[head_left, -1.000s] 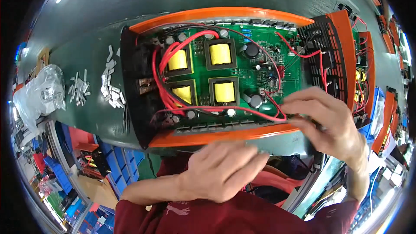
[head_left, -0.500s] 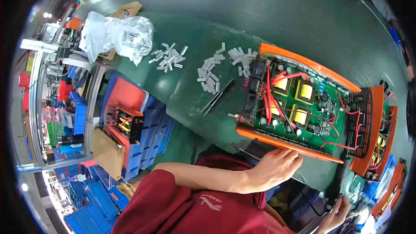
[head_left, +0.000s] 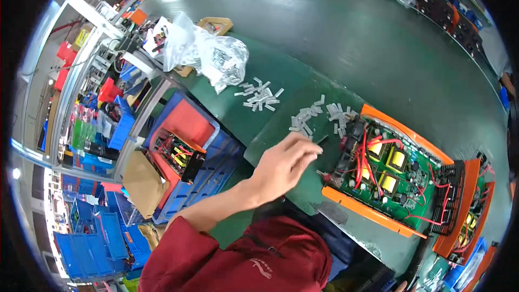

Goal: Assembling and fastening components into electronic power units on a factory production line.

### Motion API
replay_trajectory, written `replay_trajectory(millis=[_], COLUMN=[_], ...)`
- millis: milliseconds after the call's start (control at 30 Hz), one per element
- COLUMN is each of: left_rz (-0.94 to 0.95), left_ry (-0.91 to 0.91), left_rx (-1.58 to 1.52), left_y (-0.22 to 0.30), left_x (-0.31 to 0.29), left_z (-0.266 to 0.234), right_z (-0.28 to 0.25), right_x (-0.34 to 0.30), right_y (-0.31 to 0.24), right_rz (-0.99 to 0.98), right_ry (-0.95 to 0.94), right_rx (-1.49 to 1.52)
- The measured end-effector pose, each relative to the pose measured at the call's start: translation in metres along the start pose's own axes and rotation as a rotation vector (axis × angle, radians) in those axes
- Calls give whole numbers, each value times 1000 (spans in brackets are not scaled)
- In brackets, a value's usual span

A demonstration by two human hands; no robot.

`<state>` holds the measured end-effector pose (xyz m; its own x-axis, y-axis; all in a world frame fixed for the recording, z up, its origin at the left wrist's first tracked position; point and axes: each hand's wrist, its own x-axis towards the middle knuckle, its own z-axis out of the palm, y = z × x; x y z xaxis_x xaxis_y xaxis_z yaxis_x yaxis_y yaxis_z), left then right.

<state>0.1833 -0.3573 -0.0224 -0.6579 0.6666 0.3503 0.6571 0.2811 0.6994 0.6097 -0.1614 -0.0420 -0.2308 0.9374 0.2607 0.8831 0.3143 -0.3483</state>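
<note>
My left hand (head_left: 285, 168) is over the green mat, its fingers bent together around dark tweezers (head_left: 323, 140). Only one end of the tweezers shows past the fingers; the hand covers the rest. Beyond the fingers lie small clear plastic pieces (head_left: 304, 119). To their right sits an orange-sided unit with a green circuit board (head_left: 413, 176), yellow-wound transformers and red wires. At the lower edge, only fingertips of my right hand (head_left: 401, 286) show, beside a black cylindrical tool (head_left: 419, 259). Its grip is out of sight.
A second orange-sided unit (head_left: 459, 211) stands at the right. Clear plastic bags (head_left: 208, 54) and another pile of plastic pieces (head_left: 260, 96) lie farther left. Blue crates (head_left: 211, 181) bearing a small black unit (head_left: 189, 165) stand left of the bench, near a metal frame (head_left: 86, 13).
My left hand has moved left from the unit's near orange side to the tweezers. The view has shifted, and my right hand has mostly left the lower edge.
</note>
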Motion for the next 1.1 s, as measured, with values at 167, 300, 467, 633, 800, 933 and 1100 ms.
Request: replay_trajectory(millis=[167, 300, 467, 633, 800, 933, 1100], left_rz=[-70, -101, -79, -133, -177, -76, 194], left_ry=[44, 189, 128, -6, -137, -113, -125], left_rx=[24, 318, 453, 541, 627, 392, 125], left_y=[-65, -100, -139, -115, -253, -237, 13], left_x=[17, 49, 82, 93, 90, 111, 97], left_z=[1, -41, -41, -30, -92, -87, -26], right_z=[12, -4, 4, 9, 2, 19, 24], right_x=[5, 10, 7, -23, -52, -101, -118], right_y=[11, -10, 1, -9, -31, -31, -49], right_rz=[-144, -191, -89, 139, 605, 723, 695], right_ry=[40, -41, 1, -84, -473, -629, -835], right_rx=[62, -76, 78, 47, 494, 875, 993])
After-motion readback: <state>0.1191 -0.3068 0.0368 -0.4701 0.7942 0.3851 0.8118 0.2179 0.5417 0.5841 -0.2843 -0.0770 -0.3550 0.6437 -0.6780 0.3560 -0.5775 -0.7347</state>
